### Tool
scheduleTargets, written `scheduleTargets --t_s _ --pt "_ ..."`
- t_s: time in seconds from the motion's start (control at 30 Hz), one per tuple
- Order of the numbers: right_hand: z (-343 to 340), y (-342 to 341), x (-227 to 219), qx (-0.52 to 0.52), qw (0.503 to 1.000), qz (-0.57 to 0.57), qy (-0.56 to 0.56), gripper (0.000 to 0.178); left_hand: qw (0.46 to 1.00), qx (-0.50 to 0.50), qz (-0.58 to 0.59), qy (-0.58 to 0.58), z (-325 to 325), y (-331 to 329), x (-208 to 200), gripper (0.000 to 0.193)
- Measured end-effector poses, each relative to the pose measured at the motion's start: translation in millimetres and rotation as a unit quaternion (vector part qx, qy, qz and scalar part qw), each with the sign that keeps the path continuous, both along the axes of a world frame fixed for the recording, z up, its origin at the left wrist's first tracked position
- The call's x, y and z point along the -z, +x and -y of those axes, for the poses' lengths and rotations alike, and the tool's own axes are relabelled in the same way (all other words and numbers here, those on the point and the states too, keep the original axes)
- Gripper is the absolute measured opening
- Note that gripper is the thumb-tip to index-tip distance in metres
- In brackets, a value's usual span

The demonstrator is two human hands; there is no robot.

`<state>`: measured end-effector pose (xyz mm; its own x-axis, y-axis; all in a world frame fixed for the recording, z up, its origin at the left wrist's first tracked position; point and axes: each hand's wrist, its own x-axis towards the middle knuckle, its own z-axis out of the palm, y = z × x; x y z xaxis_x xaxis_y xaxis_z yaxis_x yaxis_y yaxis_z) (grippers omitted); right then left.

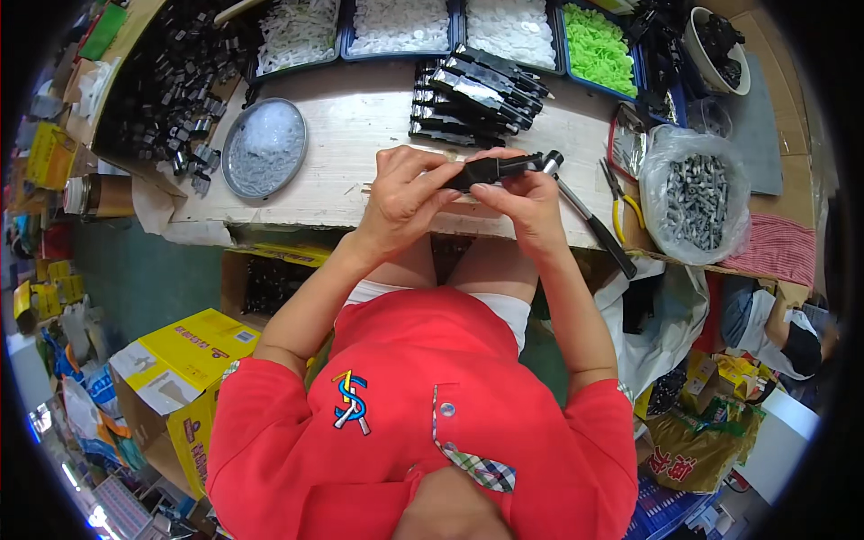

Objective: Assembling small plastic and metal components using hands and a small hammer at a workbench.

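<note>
Both my hands hold one long black plastic part (486, 170) above the table's near edge. My left hand (400, 193) pinches its left end between thumb and fingers. At the other end my right hand (531, 205) grips it, thumb underneath. What the fingertips cover is hidden. Just beyond lies a pile of similar black parts (477, 94) with shiny faces, stacked side by side. A hammer (589, 216) rests on the table by my right hand, its head close to my fingers and its dark handle slanting over the near edge.
Blue trays hold white pieces (400, 27) and green pieces (598, 52) along the back. A round grey dish (265, 148) and many black clips (171, 99) lie left. Yellow-handled pliers (619, 200) and a plastic-lined bowl of metal parts (697, 198) stand right.
</note>
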<state>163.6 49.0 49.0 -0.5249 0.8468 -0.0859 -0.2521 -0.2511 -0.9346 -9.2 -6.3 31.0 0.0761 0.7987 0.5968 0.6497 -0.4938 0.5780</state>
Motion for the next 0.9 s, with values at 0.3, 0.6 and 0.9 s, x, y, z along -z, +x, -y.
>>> scheduleTargets --t_s 0.3,0.6,0.9 --pt "-15 49 14 0.125 0.983 0.111 0.083 0.019 0.988 0.069 -0.133 -0.035 -5 -32 2 0.036" --pt "-22 91 24 0.193 0.918 0.280 0.204 0.011 0.972 0.084 -0.215 -0.044 -12 -33 1 0.036" --pt "-22 106 23 0.181 0.827 0.412 0.337 0.012 0.968 0.094 -0.225 -0.049 -14 -31 3 0.034"
